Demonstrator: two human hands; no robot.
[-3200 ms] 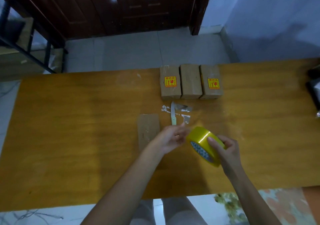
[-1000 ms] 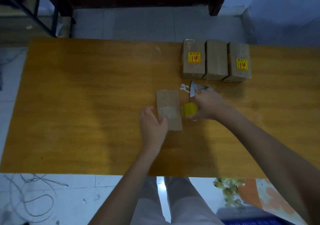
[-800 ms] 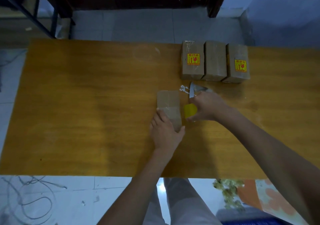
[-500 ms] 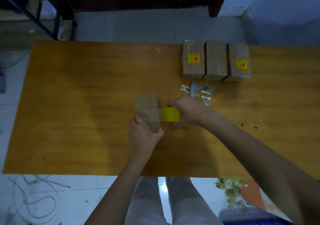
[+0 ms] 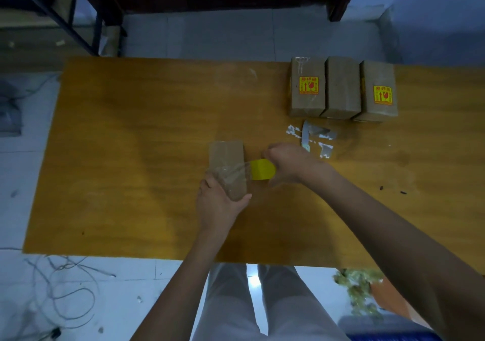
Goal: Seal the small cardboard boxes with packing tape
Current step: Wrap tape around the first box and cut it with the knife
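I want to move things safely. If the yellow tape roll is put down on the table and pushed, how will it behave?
The tape roll is round, so set on its edge it would likely roll across the smooth table. Laid flat, it should probably slide, not tip. The clear strip stretched to the box looks thin and floppy, and may stick to whatever it touches.

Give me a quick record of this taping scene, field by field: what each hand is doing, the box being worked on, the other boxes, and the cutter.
left hand: grips the near end of the box
right hand: holds the yellow tape roll beside the box
box in work: lies flat on the table, clear tape stretched across it from the roll
other boxes: three in a row at the far edge, two with yellow stickers
knife: on the table among tape scraps, beyond the right hand
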